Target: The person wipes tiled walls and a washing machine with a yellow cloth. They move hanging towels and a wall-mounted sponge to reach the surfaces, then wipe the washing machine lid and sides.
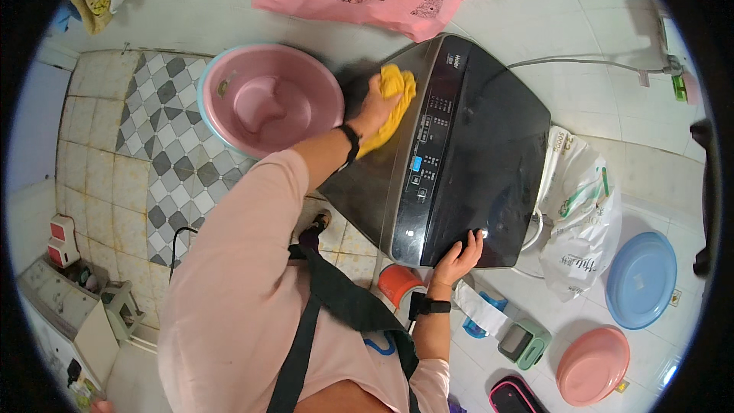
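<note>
A bunched yellow cloth [395, 92] is gripped in my left hand [373, 109]. It presses against the dark grey panel [367, 189] of a Haier washing machine, beside the control strip [427, 143]. My right hand [463, 257] rests palm down, fingers a little apart, at the near corner of the machine's glossy black lid [493, 155]. The lid is down, and a small blue display glows on the strip. Left of my left hand stands a pink basin [269, 100], set within a light blue one [202, 97].
A pink plastic bag [367, 6] bearing writing hangs beyond the machine. Right of it are a white plastic bag [579, 229], a blue basin [641, 281], a pink basin [593, 366], a green box [524, 344]. A grey cord [585, 61] runs along the wall; a red container [398, 285] sits below.
</note>
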`<action>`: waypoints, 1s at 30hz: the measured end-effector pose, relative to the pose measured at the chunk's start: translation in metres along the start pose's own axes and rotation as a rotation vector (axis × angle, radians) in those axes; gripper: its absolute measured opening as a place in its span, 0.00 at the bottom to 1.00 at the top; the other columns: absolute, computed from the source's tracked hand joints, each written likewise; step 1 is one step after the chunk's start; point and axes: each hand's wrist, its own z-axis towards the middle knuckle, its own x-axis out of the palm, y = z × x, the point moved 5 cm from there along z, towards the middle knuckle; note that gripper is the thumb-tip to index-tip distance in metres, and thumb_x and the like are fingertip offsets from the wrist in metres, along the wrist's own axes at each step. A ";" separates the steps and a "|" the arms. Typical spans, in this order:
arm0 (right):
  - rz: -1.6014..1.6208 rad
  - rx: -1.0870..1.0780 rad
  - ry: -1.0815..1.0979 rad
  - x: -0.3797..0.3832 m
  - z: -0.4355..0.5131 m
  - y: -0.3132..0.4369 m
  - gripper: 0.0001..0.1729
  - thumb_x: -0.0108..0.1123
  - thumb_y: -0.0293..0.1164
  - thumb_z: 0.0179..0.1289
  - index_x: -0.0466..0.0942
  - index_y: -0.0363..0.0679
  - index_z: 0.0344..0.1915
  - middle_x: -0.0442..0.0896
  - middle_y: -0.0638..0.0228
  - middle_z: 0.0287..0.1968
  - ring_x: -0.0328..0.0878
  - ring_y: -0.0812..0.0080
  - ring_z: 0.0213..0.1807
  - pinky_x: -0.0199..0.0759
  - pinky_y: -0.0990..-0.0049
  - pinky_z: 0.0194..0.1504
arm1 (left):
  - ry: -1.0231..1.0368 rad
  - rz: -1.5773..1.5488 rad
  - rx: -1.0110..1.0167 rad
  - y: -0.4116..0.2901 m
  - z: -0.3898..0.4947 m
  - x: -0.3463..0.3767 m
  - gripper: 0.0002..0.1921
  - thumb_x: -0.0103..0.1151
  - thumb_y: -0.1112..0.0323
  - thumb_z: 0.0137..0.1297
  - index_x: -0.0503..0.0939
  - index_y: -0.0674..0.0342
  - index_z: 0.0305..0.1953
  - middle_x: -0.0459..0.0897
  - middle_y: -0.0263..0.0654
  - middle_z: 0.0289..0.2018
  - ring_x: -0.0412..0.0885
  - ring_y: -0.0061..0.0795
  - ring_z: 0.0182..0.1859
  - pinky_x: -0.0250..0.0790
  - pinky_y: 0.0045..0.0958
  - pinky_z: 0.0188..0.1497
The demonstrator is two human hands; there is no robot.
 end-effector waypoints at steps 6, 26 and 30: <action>0.011 0.015 0.026 -0.001 0.000 0.000 0.20 0.49 0.27 0.62 0.74 0.34 0.53 0.69 0.53 0.65 0.63 0.50 0.65 0.51 0.56 0.66 | 0.190 0.006 -0.049 0.006 -0.035 -0.002 0.26 0.57 0.51 0.66 0.71 0.66 0.56 0.80 0.44 0.47 0.78 0.33 0.49 0.69 0.35 0.51; 0.036 0.070 0.126 -0.002 0.002 0.007 0.20 0.45 0.29 0.66 0.70 0.30 0.55 0.65 0.50 0.67 0.59 0.50 0.68 0.47 0.56 0.69 | 0.200 -0.123 0.022 0.040 0.140 0.049 0.27 0.55 0.52 0.66 0.71 0.67 0.58 0.80 0.45 0.50 0.78 0.34 0.53 0.66 0.30 0.56; 0.035 0.048 0.129 -0.003 0.003 0.008 0.21 0.44 0.29 0.66 0.70 0.30 0.56 0.65 0.50 0.67 0.59 0.51 0.68 0.47 0.58 0.69 | 0.193 -0.081 -0.125 0.105 0.083 0.016 0.27 0.53 0.50 0.67 0.71 0.67 0.58 0.80 0.45 0.50 0.77 0.35 0.53 0.66 0.32 0.56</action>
